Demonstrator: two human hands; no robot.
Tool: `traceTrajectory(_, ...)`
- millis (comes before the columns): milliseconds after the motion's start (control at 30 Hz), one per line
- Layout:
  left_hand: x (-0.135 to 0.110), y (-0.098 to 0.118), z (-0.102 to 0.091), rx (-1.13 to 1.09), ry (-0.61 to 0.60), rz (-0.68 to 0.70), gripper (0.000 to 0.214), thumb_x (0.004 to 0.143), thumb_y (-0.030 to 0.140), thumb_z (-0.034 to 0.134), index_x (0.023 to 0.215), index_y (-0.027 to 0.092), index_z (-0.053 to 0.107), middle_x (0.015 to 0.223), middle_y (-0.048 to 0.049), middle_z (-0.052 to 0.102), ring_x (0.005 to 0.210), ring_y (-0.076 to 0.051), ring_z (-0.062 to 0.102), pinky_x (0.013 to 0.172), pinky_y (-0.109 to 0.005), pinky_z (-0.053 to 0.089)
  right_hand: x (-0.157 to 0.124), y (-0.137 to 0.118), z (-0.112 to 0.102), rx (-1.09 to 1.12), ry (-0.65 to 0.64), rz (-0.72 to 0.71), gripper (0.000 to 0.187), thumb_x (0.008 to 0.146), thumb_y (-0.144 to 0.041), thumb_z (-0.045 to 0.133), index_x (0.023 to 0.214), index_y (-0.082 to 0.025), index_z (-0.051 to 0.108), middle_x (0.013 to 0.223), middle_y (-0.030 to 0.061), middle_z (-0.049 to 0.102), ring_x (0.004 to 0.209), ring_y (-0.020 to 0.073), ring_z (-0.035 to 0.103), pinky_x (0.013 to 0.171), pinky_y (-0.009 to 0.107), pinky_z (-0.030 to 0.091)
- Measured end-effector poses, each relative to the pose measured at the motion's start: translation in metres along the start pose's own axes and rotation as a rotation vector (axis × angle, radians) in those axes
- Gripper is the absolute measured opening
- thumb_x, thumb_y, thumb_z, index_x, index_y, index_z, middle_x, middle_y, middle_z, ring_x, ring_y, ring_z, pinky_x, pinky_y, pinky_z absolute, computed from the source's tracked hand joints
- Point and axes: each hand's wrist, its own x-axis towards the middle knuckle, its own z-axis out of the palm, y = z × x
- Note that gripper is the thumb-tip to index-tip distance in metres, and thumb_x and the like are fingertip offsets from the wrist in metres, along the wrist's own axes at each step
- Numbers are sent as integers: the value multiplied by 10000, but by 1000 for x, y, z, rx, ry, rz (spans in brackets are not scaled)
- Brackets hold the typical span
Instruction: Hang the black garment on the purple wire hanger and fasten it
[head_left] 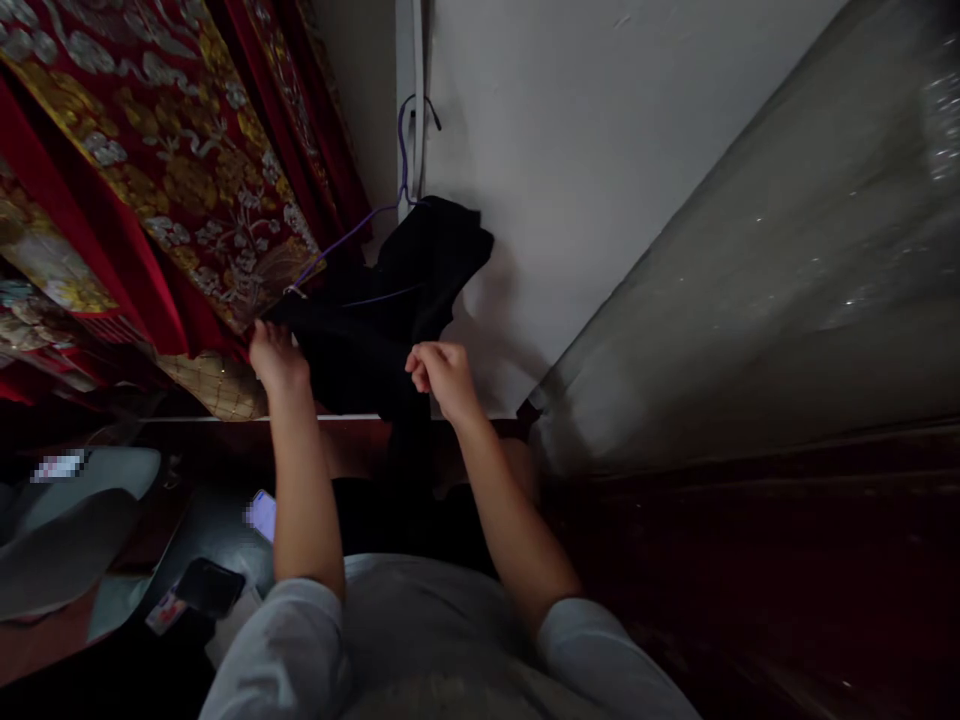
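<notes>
A black garment [390,300] hangs on a purple wire hanger [352,232] hooked high on a white wall. My left hand [276,358] is closed on the garment's left edge, beside the red and gold embroidered fabric [165,150]. My right hand [441,376] is curled in a pinch at the garment's lower right part, its fingers pressed together on the dark cloth. Both forearms reach up from white sleeves at the bottom of the view.
A shiny grey-green plastic sheet [765,300] covers the right side. A white vertical pipe or trim [409,60] runs up the wall. Low on the left lie a phone [262,512], a dark wallet-like item [210,588] and grey cloth [75,530] on a dark surface.
</notes>
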Motion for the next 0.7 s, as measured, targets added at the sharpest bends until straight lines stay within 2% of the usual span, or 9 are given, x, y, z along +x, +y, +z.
traceTrajectory(33,-27,-15,-3,0,63,-68,471,1023,644,345,809,236,442,709,3,512,808,-168,597,721,-322,490,-9,7,1,21,0,21,304,799,-366,528,576,-177,611,410,-26,478,365,73,413,418,205,287)
traceTrajectory(67,-55,-26,-3,-6,182,-205,467,995,652,419,789,233,426,694,21,488,754,-150,574,693,-298,475,-18,16,1,38,6,44,312,796,-381,527,576,-177,614,411,-24,482,365,75,415,419,209,290)
traceTrajectory(167,-126,-38,6,-27,193,-388,413,950,574,583,773,228,445,641,38,456,621,-128,514,612,-272,430,-40,43,-7,30,43,104,330,788,-411,528,573,-177,617,415,-19,490,376,81,424,436,219,308)
traceTrajectory(233,-149,-34,18,-109,209,-521,329,935,473,643,779,224,494,653,30,483,609,-128,520,606,-265,425,-48,58,-18,-11,87,133,335,779,-427,536,577,-174,623,419,-16,495,392,85,434,456,224,326)
traceTrajectory(300,-154,-23,31,-198,203,-580,247,919,374,674,792,214,534,691,23,511,635,-123,536,646,-258,449,-51,67,-30,-46,142,174,337,761,-446,540,583,-174,626,426,-13,499,407,92,443,467,229,336)
traceTrajectory(367,-152,-6,47,-272,162,-570,188,903,329,691,828,205,570,726,24,521,659,-109,535,697,-249,471,-50,72,-41,-70,175,215,331,740,-455,522,586,-181,623,438,-8,508,419,103,453,473,236,344)
traceTrajectory(500,-156,38,76,-456,-24,-536,235,852,378,771,898,200,624,794,21,545,706,-95,538,718,-221,472,-49,77,-54,-133,155,237,290,722,-421,501,576,-200,620,491,9,554,481,134,513,521,258,385)
traceTrajectory(600,-169,70,88,-581,-158,-529,302,812,422,835,881,203,639,831,5,571,761,-105,566,738,-212,478,-50,75,-58,-229,145,221,241,727,-400,536,579,-224,605,571,12,589,591,167,565,598,284,416)
traceTrajectory(700,-178,92,90,-633,-202,-560,365,782,488,860,875,217,635,835,-5,590,778,-128,586,752,-232,498,-52,63,-56,-190,128,141,142,709,-376,617,675,-239,624,710,-3,623,741,187,596,726,298,459)
